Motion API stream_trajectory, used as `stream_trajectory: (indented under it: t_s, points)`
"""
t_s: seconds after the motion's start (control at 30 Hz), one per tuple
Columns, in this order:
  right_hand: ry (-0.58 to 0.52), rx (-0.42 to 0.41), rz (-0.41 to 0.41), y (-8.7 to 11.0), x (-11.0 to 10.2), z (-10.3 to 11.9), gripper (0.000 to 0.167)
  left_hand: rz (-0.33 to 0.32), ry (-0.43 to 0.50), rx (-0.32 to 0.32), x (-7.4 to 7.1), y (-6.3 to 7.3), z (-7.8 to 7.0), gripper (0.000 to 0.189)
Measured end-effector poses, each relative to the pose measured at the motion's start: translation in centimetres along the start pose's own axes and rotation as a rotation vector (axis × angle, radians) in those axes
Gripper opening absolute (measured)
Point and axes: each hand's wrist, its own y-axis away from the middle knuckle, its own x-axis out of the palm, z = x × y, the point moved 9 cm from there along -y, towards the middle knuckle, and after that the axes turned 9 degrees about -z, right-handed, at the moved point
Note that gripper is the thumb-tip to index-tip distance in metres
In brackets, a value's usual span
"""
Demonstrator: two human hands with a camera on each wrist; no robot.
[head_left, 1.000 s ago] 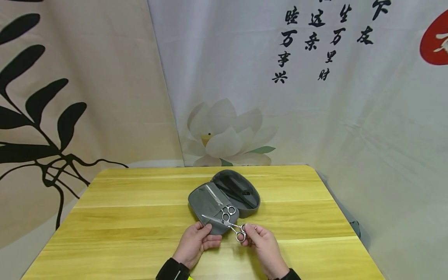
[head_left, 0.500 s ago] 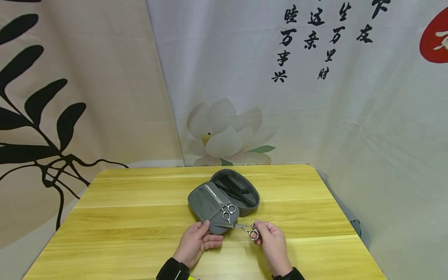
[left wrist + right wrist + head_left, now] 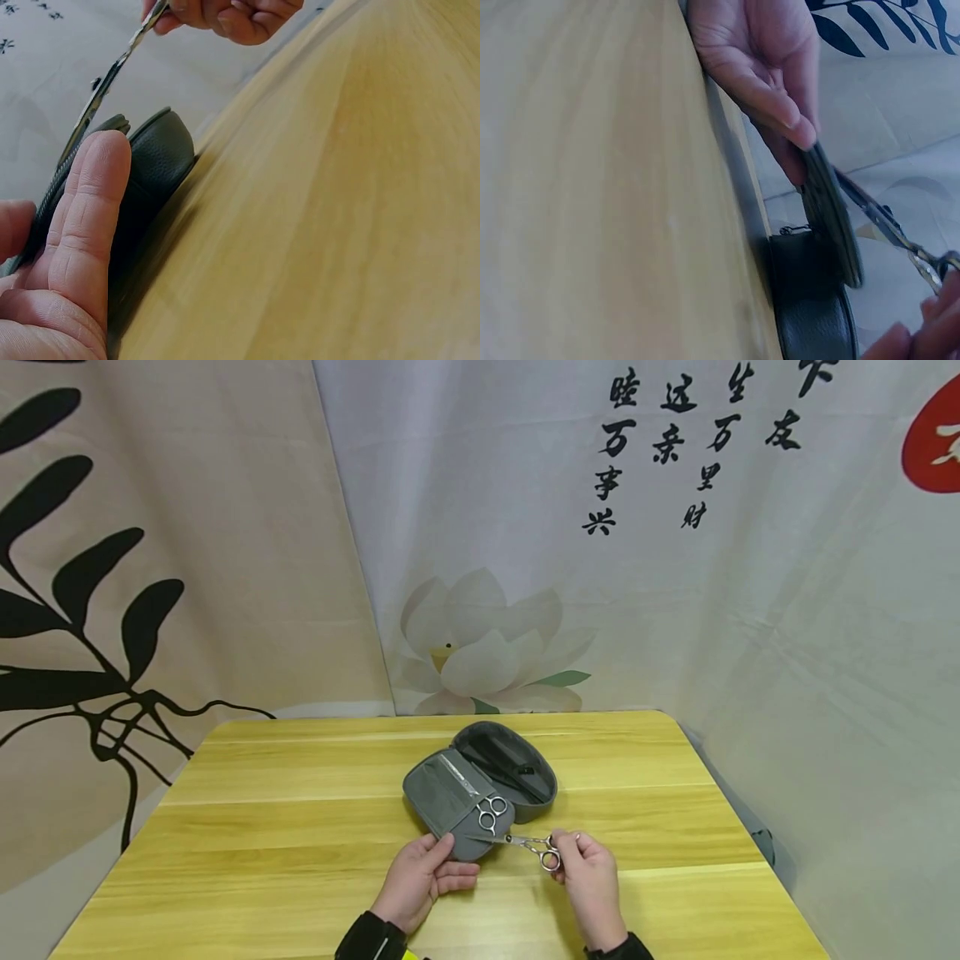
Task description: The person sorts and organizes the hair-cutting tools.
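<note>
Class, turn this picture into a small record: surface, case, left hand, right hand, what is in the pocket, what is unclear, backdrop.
Surface: wood-grain table
Case: grey zip case, lying open
Left hand: left hand pinches the near edge of the case's pocketed half
Right hand: right hand holds silver hairdressing scissors by the handles, blades over that half
In pocket: second scissors, finger rings showing
Unclear: dark contents of the deeper half
Backdrop: printed cloth with lotus and writing

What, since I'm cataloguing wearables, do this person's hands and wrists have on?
Left hand: bare, with a black cuff bearing a thin pale streak, a bright yellow patch beside it. Right hand: bare, with another black cuff, partly out of frame.
</note>
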Motion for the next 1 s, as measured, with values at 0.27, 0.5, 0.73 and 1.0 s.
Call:
stream_trajectory:
  t_s: [0.27, 0.5, 0.73, 1.0]
  points:
    - [0.064, 0.004, 0.058, 0.7, 1.0, -1.3, 0.034, 0.016, -0.006, 0.02, 0.2, 0.0, 0.2, 0.032]
    - [0.072, 0.015, 0.053, 0.6, 0.8, -1.3, 0.036, 0.005, -0.009, 0.018, 0.2, 0.1, 0.2, 0.03]
    - [0.039, 0.034, 0.03, 0.4, 0.6, -1.2, 0.035, 0.001, -0.014, 0.018, 0.2, 0.1, 0.1, 0.027]
    - [0.112, 0.045, 0.152, 1.0, 1.9, -2.1, 0.044, -0.005, -0.019, 0.015, 0.2, 0.0, 0.1, 0.032]
